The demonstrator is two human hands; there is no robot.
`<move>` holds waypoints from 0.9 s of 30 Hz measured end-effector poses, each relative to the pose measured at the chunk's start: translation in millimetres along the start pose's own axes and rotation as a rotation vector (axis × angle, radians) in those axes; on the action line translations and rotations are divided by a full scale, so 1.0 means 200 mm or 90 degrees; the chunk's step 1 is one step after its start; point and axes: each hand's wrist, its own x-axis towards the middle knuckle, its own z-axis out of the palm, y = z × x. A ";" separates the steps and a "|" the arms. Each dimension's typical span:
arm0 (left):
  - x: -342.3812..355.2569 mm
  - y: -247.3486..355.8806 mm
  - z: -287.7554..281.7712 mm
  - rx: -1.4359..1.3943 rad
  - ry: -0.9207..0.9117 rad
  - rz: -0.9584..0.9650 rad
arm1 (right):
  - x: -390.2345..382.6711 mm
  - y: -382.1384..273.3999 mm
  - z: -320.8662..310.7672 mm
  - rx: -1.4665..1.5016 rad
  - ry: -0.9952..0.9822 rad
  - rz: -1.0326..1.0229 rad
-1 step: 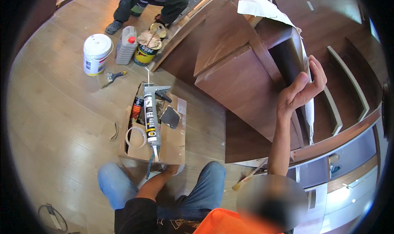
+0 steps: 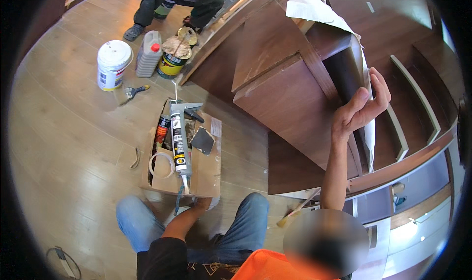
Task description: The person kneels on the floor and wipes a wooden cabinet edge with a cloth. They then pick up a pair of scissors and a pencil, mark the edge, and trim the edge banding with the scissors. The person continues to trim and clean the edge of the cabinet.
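Two hands, head view: both were in the frame, one low in the middle, the other raised at centre right.
Right hand (image 2: 363,105): thumb and fingers were bent in around the edge of the sheet, holding it.
White sheet (image 2: 322,11): it ran from the upper right down along the open edge of the brown cabinet (image 2: 290,113).
Left hand (image 2: 202,201): it was at the box's lower edge, mostly hidden; its fingers could not be told.
Cardboard box (image 2: 209,174): it stood left of the frame's centre, with a caulking gun (image 2: 180,137) and a tape roll (image 2: 151,165) on top.
Floor, upper left: a white bucket (image 2: 114,64), a grey jug (image 2: 147,59) and a paint can (image 2: 170,66) stood behind a brush (image 2: 133,93).
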 end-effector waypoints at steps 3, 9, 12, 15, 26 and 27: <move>-0.03 -0.07 -0.06 0.126 -0.103 0.083 | -0.01 -0.01 0.00 -0.011 -0.012 -0.005; -0.09 -0.14 -0.04 0.331 -0.198 0.235 | 0.02 -0.01 0.04 -0.060 0.006 -0.023; -0.13 -0.07 -0.05 0.302 -0.199 0.203 | 0.02 -0.01 0.03 -0.067 -0.015 -0.020; -0.10 0.27 -0.27 0.117 -0.215 0.027 | 0.00 0.01 0.01 -0.062 -0.022 -0.012; -0.02 1.15 -0.75 -0.201 -0.113 -0.175 | 0.00 0.04 -0.01 -0.065 0.017 -0.019; -0.03 1.25 -0.88 -0.247 -0.117 -0.150 | 0.00 0.03 -0.02 -0.072 0.009 -0.021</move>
